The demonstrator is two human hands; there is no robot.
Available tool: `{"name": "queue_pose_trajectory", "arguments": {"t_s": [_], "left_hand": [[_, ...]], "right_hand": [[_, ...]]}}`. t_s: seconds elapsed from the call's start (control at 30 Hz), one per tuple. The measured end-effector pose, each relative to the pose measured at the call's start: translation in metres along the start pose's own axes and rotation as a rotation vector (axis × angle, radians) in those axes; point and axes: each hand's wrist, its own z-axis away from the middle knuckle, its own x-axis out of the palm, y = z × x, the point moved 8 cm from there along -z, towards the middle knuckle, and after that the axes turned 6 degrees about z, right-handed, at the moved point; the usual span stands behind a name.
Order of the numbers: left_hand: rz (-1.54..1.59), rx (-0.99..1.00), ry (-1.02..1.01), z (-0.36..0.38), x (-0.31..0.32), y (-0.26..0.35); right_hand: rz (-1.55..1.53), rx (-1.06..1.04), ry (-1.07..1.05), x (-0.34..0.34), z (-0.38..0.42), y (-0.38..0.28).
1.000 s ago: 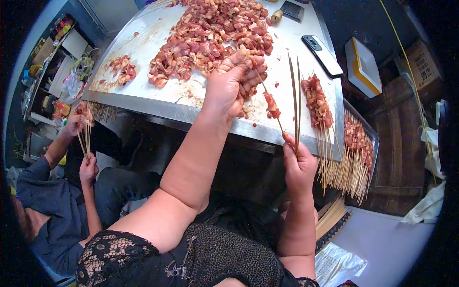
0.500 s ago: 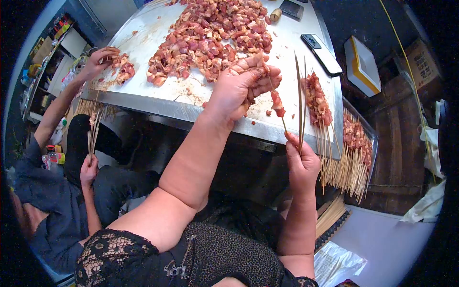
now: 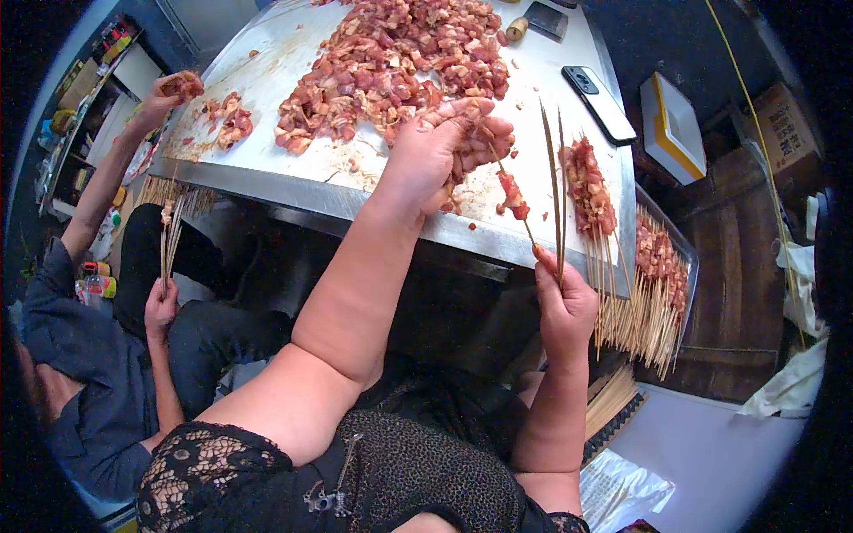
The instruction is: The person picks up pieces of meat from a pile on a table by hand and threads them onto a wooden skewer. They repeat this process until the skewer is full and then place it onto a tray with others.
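Observation:
My left hand point(image 3: 449, 151) is curled at the upper end of a skewer, its fingers bent over raw meat pieces that are mostly hidden in the palm. Red and pale meat chunks point(image 3: 512, 195) are threaded on that skewer below the fingers. My right hand point(image 3: 566, 302) is closed on the lower end of the skewer and also grips several bare bamboo sticks point(image 3: 556, 191) pointing upward. A large heap of cut raw meat point(image 3: 391, 67) lies on the white tabletop point(image 3: 355, 169) beyond my left hand. Finished-looking meat skewers point(image 3: 589, 188) lie just right of the sticks.
A phone point(image 3: 600, 105) lies at the table's right side. More skewers point(image 3: 659, 266) fill a lower tray at the right. At the left, a co-worker's raised hand point(image 3: 167, 96) and lower hand holding sticks point(image 3: 161, 306) are near a small meat pile point(image 3: 233, 123).
The co-worker's upper hand has lifted away from the small meat pile. My left hand has shifted slightly left, and the skewer's meat sits slightly farther left. My right hand stays nearly in place.

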Motion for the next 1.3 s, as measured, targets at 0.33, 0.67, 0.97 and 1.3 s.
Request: {"name": "queue_pose_trajectory", "arguments": {"t_s": [0.33, 0.67, 0.97, 1.3], "left_hand": [[0.051, -0.049, 0.027, 0.005, 0.005, -0.006], [0.237, -0.106, -0.004, 0.007, 0.011, -0.012], [0.391, -0.23, -0.083, 0.004, 0.011, -0.022], [0.574, -0.183, -0.161, 0.003, 0.021, -0.023]], "right_hand": [[-0.022, -0.052, 0.044, 0.0, -0.002, -0.002], [-0.101, 0.005, 0.018, 0.01, 0.003, -0.002], [-0.368, 0.241, -0.107, 0.024, 0.007, 0.002], [-0.288, 0.072, -0.017, 0.031, 0.006, 0.0]]}}
